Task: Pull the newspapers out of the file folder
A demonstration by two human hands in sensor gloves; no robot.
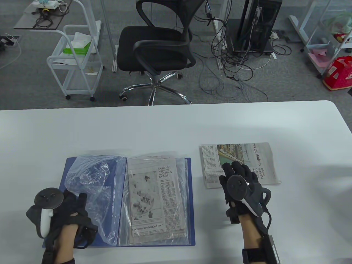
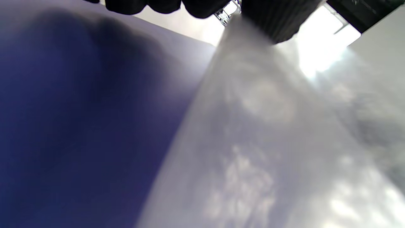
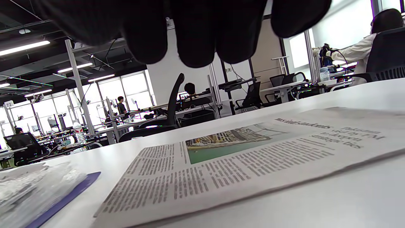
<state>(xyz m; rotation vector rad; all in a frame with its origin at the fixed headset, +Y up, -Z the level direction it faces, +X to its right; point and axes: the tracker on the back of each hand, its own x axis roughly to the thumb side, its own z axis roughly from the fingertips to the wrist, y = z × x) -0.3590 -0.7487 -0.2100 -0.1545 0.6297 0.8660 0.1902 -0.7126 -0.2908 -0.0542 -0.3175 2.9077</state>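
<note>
1. A black mesh-backed office chair point(image 1: 155, 46) on a chrome star base stood on the grey carpet beyond the white table point(image 1: 176, 123).
2. A white wire trolley point(image 1: 78, 60) stood left of the chair, with a green-and-white package point(image 1: 78, 46) in its upper basket.
3. A black computer tower point(image 1: 255, 24) stood right of the chair, with tangled black cables point(image 1: 236, 71) lying around it.
4. A red gift bag point(image 1: 339, 73) sat at the far right.

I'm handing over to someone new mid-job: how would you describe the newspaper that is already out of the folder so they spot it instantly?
On the white table, look right of the open blue folder. The loose newspaper lies flat there, bare, with the right hand over its near edge. Unlike the newspaper in the folder, it has no plastic sleeve over it and shows a colour photo.
</note>
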